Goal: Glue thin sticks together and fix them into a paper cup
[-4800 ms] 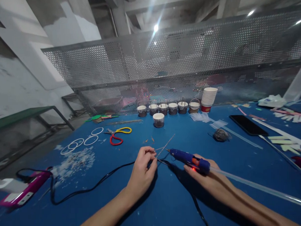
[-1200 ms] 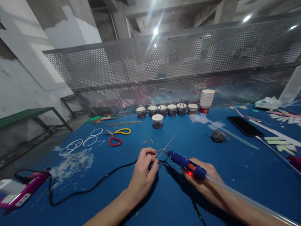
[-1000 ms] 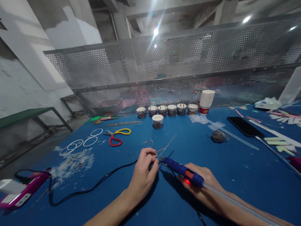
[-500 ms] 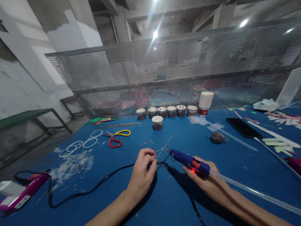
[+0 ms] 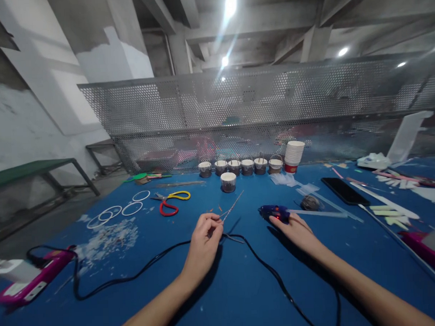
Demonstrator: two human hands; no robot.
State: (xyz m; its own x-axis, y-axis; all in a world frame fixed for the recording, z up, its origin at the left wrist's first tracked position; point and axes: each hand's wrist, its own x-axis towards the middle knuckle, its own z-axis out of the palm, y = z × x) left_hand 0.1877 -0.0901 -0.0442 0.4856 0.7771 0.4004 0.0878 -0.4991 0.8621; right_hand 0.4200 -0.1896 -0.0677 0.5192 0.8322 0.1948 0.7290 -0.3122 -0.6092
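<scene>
Thin wire-like strips [image 5: 233, 206] are pinched between the fingertips of my left hand [image 5: 205, 237], pointing up and to the right. My right hand [image 5: 299, 230] grips a dark blue glue gun [image 5: 274, 212] with a small red light; its nozzle points left, and a clear glue stick [image 5: 321, 213] extends from its back. Beyond my hands stands a small white and dark cup [image 5: 228, 182], in front of a row of similar cups [image 5: 246, 167]. A ball of grey thread [image 5: 310, 203] lies just past the glue gun.
Scissors [image 5: 168, 208] and white rings [image 5: 132, 207] lie at the left. A black cable [image 5: 136, 279] crosses the table from a pink power strip [image 5: 39, 276]. Stacked paper cups [image 5: 294, 155], a phone [image 5: 344, 191] and pale strips [image 5: 386, 200] are at the right.
My right hand and the glue gun have moved right, away from the strips, and the gun has turned more level. My left hand keeps its pinch, with the strips now closer together.
</scene>
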